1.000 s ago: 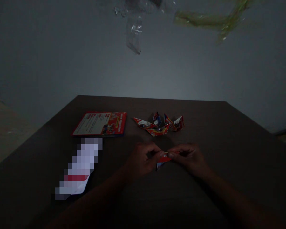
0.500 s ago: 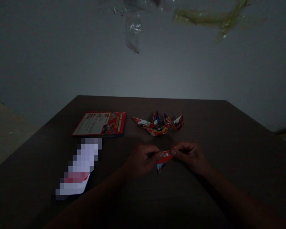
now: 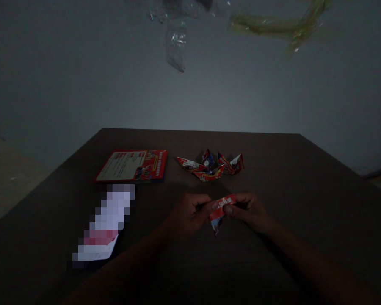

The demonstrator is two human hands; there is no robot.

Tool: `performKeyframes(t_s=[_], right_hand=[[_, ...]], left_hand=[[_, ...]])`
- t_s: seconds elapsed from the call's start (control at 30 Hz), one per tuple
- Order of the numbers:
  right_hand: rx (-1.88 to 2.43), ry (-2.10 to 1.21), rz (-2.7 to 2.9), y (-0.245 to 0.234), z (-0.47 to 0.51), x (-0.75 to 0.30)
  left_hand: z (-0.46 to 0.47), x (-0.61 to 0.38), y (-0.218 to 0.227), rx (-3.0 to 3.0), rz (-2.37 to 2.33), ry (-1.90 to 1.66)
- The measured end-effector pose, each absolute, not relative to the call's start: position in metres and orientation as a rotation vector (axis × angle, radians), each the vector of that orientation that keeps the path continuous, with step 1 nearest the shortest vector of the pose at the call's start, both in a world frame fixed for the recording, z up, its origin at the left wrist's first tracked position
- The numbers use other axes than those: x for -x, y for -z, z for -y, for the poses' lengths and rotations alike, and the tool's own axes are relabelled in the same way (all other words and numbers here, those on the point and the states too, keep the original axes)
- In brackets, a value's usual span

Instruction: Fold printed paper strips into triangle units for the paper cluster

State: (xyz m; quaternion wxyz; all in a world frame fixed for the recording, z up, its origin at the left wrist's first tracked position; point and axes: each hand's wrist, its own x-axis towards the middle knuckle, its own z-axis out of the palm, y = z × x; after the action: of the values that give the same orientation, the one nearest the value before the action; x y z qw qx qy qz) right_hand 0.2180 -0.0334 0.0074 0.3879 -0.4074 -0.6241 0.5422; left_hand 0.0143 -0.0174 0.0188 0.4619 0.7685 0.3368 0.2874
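Observation:
Both hands meet over the middle of a dark table (image 3: 305,178). My left hand (image 3: 190,214) and my right hand (image 3: 249,212) each pinch one small folded piece of red printed paper (image 3: 220,211) between them, fingers closed on it. Its lower tip hangs down toward the table. Just beyond the hands lie several folded paper boats (image 3: 211,165) made of the same red, white and blue print.
A red printed booklet (image 3: 131,166) lies flat at the left rear of the table. A white sheet with a red band (image 3: 103,226) lies nearer, at the left. Clear plastic and a greenish strip hang on the wall above. The light is dim.
The folded paper has turned in my fingers and stands more upright, showing more of its printed face. My right hand has drawn closer to my left. The other things have not moved.

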Motion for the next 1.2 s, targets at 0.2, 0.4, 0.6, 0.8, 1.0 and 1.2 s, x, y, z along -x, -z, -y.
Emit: performKeyframes(t_s=[0.2, 0.4, 0.6, 0.8, 1.0, 1.2], right_hand=[[1.019, -1.295, 1.715, -0.010, 0.036, -0.215], [0.920, -1.416, 1.734, -0.007, 0.036, -0.213], [0.957, -1.425, 1.719, -0.001, 0.038, -0.215], [0.873, -1.604, 1.567, 0.001, 0.040, -0.211], [0.888, -1.542, 1.576, 0.001, 0.042, -0.208], [0.958, -1.521, 1.573, 0.000, 0.041, -0.207]], left_hand=[[0.016, -0.015, -0.017, -1.832, -0.792, -0.622], [0.018, -0.017, -0.018, -1.843, -0.745, -0.614], [0.018, -0.020, -0.012, -1.719, -0.734, -0.525], [0.020, -0.022, -0.017, -1.683, -0.660, -0.581], [0.019, -0.026, -0.005, -1.487, -0.676, -0.588], [0.018, -0.024, -0.009, -1.527, -0.653, -0.615]])
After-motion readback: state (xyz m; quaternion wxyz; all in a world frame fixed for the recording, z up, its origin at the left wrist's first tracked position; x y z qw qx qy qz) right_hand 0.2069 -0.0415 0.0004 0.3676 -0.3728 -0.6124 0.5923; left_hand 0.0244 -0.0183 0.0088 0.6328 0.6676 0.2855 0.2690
